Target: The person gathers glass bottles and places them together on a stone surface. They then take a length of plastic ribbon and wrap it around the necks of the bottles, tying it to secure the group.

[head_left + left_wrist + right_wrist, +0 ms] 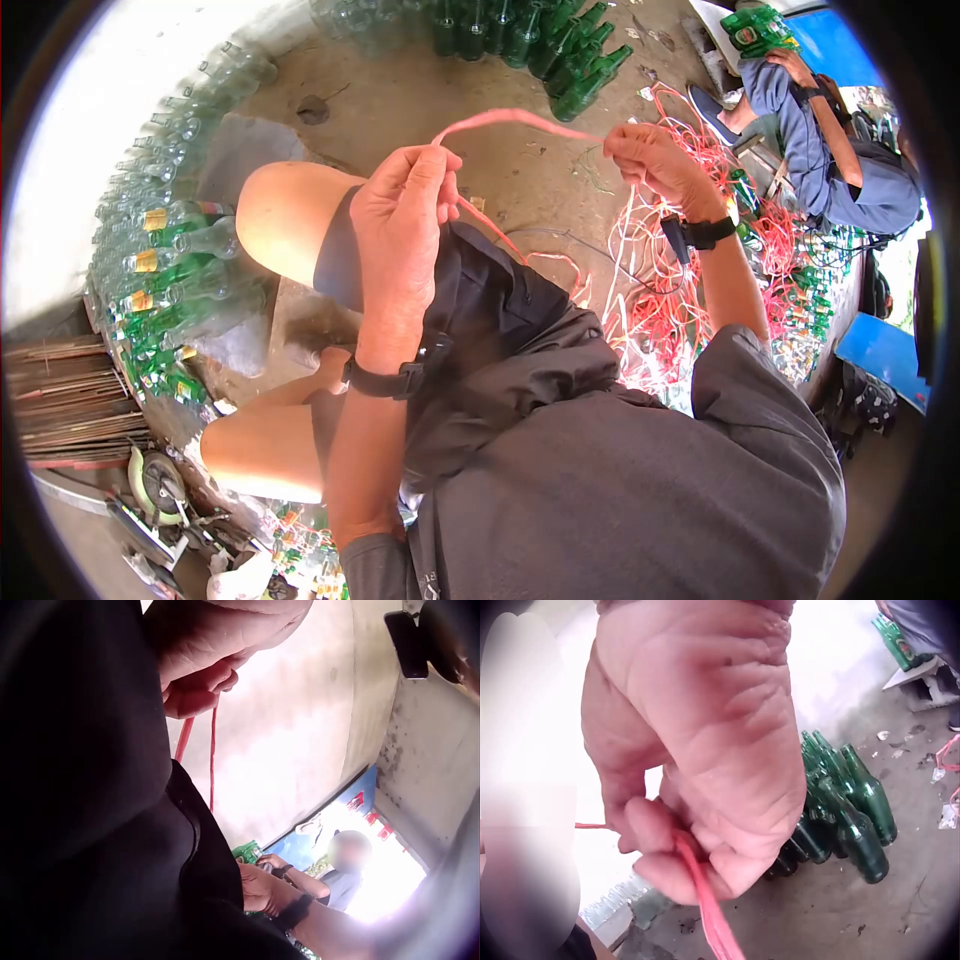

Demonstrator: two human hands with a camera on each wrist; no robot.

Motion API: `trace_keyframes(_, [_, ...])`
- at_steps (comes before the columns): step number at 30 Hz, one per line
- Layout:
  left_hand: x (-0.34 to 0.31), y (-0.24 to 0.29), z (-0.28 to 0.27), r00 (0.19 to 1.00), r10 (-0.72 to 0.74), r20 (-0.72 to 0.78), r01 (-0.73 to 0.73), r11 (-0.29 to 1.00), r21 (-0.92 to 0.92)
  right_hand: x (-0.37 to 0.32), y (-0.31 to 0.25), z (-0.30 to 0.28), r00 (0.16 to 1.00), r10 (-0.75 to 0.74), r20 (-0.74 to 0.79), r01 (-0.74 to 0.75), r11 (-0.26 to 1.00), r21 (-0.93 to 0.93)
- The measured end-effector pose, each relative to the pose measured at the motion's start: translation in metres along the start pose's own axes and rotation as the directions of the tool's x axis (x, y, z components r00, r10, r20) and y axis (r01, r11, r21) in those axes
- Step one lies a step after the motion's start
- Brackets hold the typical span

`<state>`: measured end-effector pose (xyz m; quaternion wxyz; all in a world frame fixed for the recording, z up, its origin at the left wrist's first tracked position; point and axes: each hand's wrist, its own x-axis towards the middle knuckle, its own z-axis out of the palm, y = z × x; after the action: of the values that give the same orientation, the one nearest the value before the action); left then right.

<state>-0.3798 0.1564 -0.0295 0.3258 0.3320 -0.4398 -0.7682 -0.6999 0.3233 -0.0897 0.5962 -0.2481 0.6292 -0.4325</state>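
Note:
A pink-red plastic strip (515, 118) spans between the two raised hands above the wearer's knee. The left hand (402, 205) pinches one end section between thumb and fingers, and a length hangs below it toward the lap. Curled fingers of the right hand (660, 165) grip the other section; in the right wrist view, the strip (712, 919) comes out between the fingers of the right hand (697, 750). Two red strands (213, 761) hang from the left hand (217, 645) in the left wrist view.
Green bottles (590, 85) stand on the floor ahead, and rows of clear and green bottles (165, 250) line the left wall. A tangled heap of pink and white strips (650, 300) lies at the right. Another person (840, 150) sits beyond it.

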Motion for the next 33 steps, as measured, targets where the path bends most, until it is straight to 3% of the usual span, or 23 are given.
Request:
trace_keyframes(3, [0.002, 0.003, -0.001, 0.998, 0.022, 0.062, -0.029, 0.992, 0.122, -0.01, -0.043, 0.021, 0.991, -0.097, -0.09, 0.099, 0.995, 0.028])
trace_keyframes(5, [0.002, 0.006, 0.002, 0.994, 0.021, 0.107, -0.041, 0.982, 0.185, -0.016, -0.068, 0.032, 0.965, -0.26, -0.007, 0.26, 0.965, 0.04])
trace_keyframes(8, [0.0, 0.009, 0.012, 0.987, 0.059, 0.151, -0.102, 0.949, 0.297, -0.021, -0.1, 0.061, 0.95, -0.312, -0.003, 0.312, 0.95, 0.032])
trace_keyframes(11, [0.001, 0.01, 0.021, 0.984, 0.014, 0.177, -0.06, 0.966, 0.253, -0.02, -0.111, 0.086, 0.935, -0.351, 0.045, 0.35, 0.936, 0.033])
trace_keyframes(13, [0.001, 0.007, 0.026, 0.968, -0.108, 0.228, 0.05, 0.968, 0.245, -0.016, -0.117, 0.1, 0.92, -0.385, 0.071, 0.385, 0.923, 0.021])
trace_keyframes(15, [0.002, -0.002, 0.032, 0.965, -0.112, 0.237, 0.058, 0.973, 0.223, -0.012, -0.117, 0.113, 0.921, -0.379, 0.086, 0.363, 0.918, 0.161])
trace_keyframes(17, [0.003, -0.006, 0.035, 0.912, -0.241, 0.331, 0.179, 0.962, 0.206, -0.01, -0.119, 0.128, 0.932, -0.358, 0.062, 0.344, 0.923, 0.17])
trace_keyframes(19, [0.004, -0.009, 0.038, 0.901, -0.241, 0.362, 0.169, 0.961, 0.22, -0.007, -0.118, 0.135, 0.927, -0.36, 0.105, 0.328, 0.915, 0.236])
trace_keyframes(21, [0.003, -0.011, 0.04, 0.881, -0.246, 0.403, 0.22, 0.969, 0.11, -0.003, -0.115, 0.137, 0.911, -0.391, 0.133, 0.356, 0.906, 0.227])
trace_keyframes(24, [0.002, -0.016, 0.036, 0.894, -0.231, 0.385, 0.2, 0.973, 0.119, -0.004, -0.11, 0.14, 0.933, -0.333, 0.132, 0.27, 0.897, 0.351])
trace_keyframes(33, [-0.001, -0.015, 0.034, 0.894, -0.277, 0.353, 0.23, 0.958, 0.17, -0.008, -0.097, 0.138, 0.944, -0.312, 0.106, 0.274, 0.922, 0.273])
